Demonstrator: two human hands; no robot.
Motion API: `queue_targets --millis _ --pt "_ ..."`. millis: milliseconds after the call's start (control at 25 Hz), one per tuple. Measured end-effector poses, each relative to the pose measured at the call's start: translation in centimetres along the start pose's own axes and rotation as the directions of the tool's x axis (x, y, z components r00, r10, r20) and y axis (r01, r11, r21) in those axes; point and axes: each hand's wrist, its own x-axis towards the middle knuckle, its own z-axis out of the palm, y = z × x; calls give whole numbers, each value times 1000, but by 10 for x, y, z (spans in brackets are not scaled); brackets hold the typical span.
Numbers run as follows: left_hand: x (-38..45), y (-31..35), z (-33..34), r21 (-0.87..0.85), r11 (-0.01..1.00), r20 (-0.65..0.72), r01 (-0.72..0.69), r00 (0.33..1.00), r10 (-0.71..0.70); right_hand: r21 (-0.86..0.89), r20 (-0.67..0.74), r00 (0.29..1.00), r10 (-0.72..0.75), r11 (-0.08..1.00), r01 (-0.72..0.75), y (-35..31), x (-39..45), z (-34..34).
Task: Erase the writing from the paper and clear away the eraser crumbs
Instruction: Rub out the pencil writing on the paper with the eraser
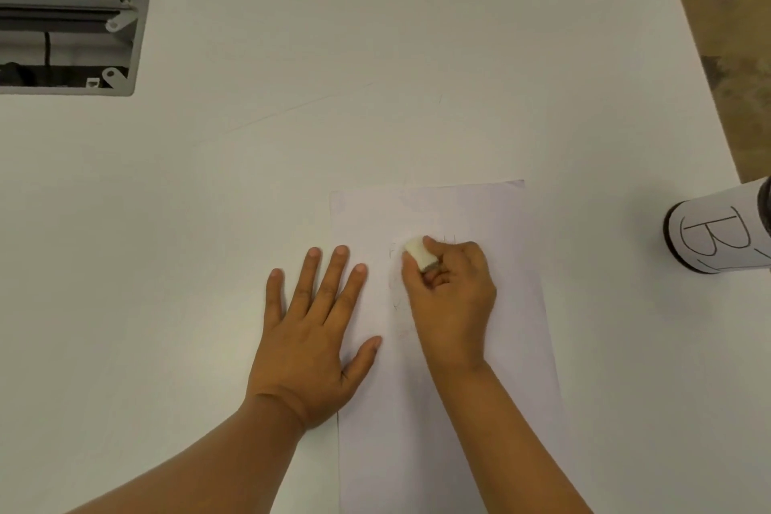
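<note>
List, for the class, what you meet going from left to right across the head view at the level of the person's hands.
Left hand flat on the paper's left edge → eraser → right hand gripping it → cylinder marked B.

Paper cut off below, its faint writing illegible, labelled cylinder cropped at right edge

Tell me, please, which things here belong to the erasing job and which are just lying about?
In use: paper; eraser, pinched in the right hand; left hand, pressed flat on the paper's edge.
Lying about: cylinder with a lettered label; grey box at the table's far corner.
</note>
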Motion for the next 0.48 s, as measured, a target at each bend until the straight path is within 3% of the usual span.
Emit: queue_targets --millis 120,280,400,480 --pt "-2 0 1 -5 1000 0 3 1000 -3 -23 101 990 -96 995 98 -6 -12 4" --pt "0 0 1 5 1000 0 2 1000 -2 -16 -53 999 -2 1000 1 1 1 2" --pt "-2 1 0 -5 1000 1 7 1000 -7 -26 70 994 -80 996 82 -9 -11 7" --pt "-1 1 0 -5 1000 -2 6 1000 -6 -33 22 998 -63 997 63 -3 -2 2"
